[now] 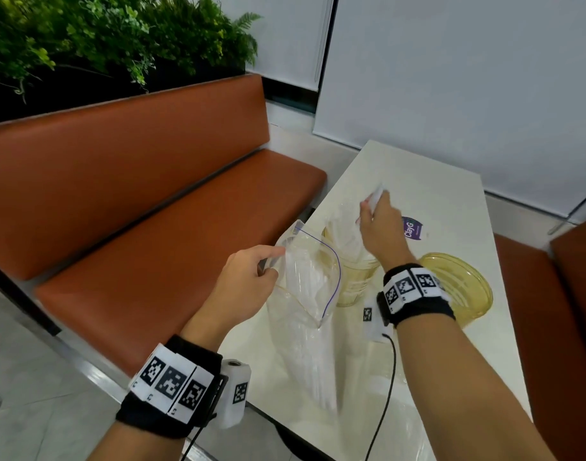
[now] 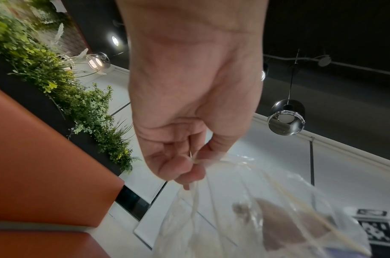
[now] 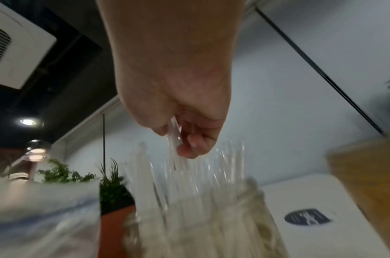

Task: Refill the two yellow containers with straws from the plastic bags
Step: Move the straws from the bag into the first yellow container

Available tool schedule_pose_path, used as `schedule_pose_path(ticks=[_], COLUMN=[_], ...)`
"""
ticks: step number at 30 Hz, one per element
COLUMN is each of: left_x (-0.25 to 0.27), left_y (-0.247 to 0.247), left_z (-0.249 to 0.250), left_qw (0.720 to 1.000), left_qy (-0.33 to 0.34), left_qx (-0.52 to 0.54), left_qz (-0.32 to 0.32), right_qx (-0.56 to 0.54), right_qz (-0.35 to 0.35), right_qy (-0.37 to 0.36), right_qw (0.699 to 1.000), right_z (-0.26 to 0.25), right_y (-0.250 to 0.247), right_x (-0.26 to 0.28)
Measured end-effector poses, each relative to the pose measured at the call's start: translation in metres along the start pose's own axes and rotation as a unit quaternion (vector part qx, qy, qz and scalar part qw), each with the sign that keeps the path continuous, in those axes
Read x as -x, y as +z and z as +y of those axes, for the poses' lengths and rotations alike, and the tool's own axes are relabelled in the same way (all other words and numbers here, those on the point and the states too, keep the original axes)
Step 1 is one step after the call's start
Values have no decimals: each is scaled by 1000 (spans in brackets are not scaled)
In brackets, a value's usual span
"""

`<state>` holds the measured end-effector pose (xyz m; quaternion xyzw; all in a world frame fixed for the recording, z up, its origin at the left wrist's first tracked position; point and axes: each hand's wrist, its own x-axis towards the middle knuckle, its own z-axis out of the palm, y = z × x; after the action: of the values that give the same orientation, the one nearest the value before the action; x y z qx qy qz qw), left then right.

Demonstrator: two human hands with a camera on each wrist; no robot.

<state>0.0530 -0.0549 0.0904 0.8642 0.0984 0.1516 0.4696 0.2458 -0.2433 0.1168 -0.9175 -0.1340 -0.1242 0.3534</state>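
A clear zip bag (image 1: 306, 287) of wrapped straws stands open on the white table (image 1: 451, 194). My left hand (image 1: 248, 277) pinches its upper rim (image 2: 194, 162) and holds the mouth open. Beyond the bag stands a yellow container (image 1: 354, 277) with several straws (image 1: 345, 234) in it. My right hand (image 1: 381, 224) grips a small bunch of straws (image 3: 175, 136) by their tops, just above that container (image 3: 211, 227). A second yellow container (image 1: 464, 287) sits to the right, partly hidden by my right wrist; its inside looks bare.
An orange padded bench (image 1: 152, 207) runs along the left of the table, with green plants (image 1: 102, 38) behind it. A purple round sticker (image 1: 413, 229) lies on the table past the containers. More clear plastic (image 1: 401, 410) lies at the near table edge. Another orange seat (image 1: 551, 327) is at the right.
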Motion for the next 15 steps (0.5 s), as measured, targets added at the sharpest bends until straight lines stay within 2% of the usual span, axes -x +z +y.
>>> schedule_pose_path(ticks=[3,5,7,11,13,15], left_x=[0,0,0,0,0,0], left_y=[-1,-3,-3,-4,-4,-4], left_z=[2,2,3,6,6,6], left_qw=[1000,1000,1000,1000,1000,1000], left_qy=[-1,-3,-2,1,-1,-3], left_qx=[-2,5,4,-5,-5,-5], left_qz=[-9,-15,-19,-25,-26,-27], right_qx=[15,42,57,9,-10,2], right_qz=[-39,-32,1,72,61,18], right_qy=[63,84,79,36,33,46], right_qw=[997,995,995,997,998,999], right_z=[13,13,6,-12,-12,-6], right_y=[8,3,-7,-25,-21,-14], right_x=[4,0,-5,-9,-8,-4])
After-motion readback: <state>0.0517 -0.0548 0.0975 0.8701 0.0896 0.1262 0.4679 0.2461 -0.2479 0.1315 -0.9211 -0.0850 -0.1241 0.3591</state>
